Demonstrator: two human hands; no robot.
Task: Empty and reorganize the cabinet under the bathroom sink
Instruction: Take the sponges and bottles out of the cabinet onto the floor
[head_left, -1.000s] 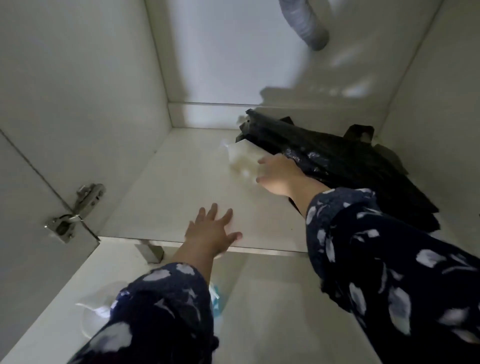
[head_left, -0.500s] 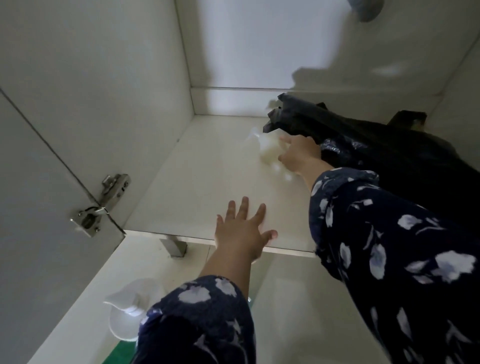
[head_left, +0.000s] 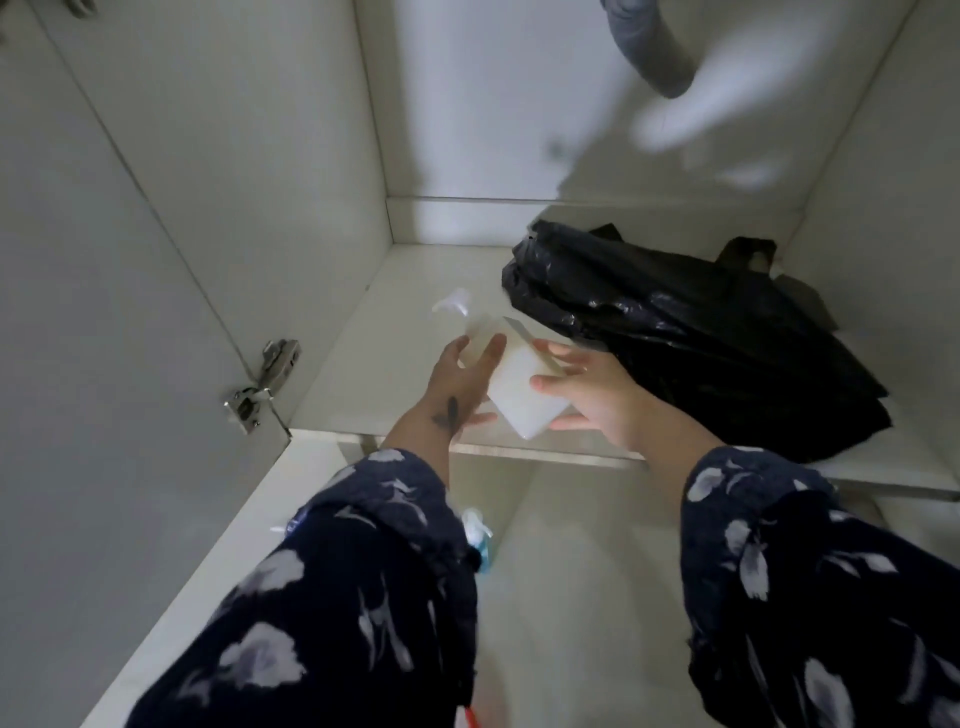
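Over the cabinet floor (head_left: 395, 332), both hands' grips, left hand (head_left: 457, 384) and right hand (head_left: 597, 400), hold white pump bottle (head_left: 519, 395) tilted, likely lifting it out.

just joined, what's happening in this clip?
A person is reaching into the under-sink cabinet and holding a white pump bottle over its floor, near the front edge. The left hand and the right hand cup it from either side. A pile of black plastic bags lies on the cabinet floor to the right of the bottle. The grey drain hose hangs at the top.
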